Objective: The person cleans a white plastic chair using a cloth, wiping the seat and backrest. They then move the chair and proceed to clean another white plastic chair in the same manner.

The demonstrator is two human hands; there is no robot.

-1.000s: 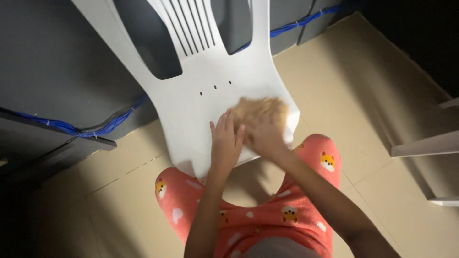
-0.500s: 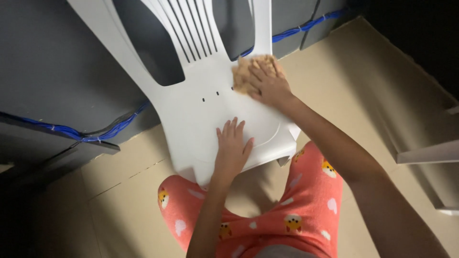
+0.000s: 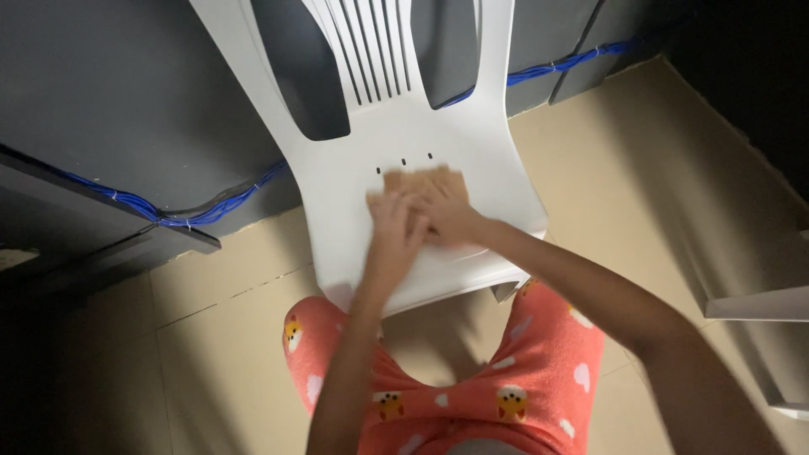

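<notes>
A white plastic chair (image 3: 497, 190) with a slatted back stands in front of me on the tiled floor. On its seat my right hand (image 3: 447, 215) presses a tan cloth (image 3: 425, 179) near the three small holes at the back of the seat. My left hand (image 3: 392, 227) rests with fingers spread on the seat, touching the right hand and the cloth's left edge. Both hands are blurred. My knees in coral patterned trousers (image 3: 539, 371) are just below the seat's front edge.
Dark grey panels (image 3: 126, 109) stand behind the chair, with blue cable (image 3: 215, 206) running along their base. A pale shelf or furniture edge (image 3: 758, 305) juts in at the right. Beige floor tiles (image 3: 227, 337) surround the chair.
My right hand has slid the cloth from the seat's back right corner leftward to the middle. My left hand has moved up the seat to meet it.
</notes>
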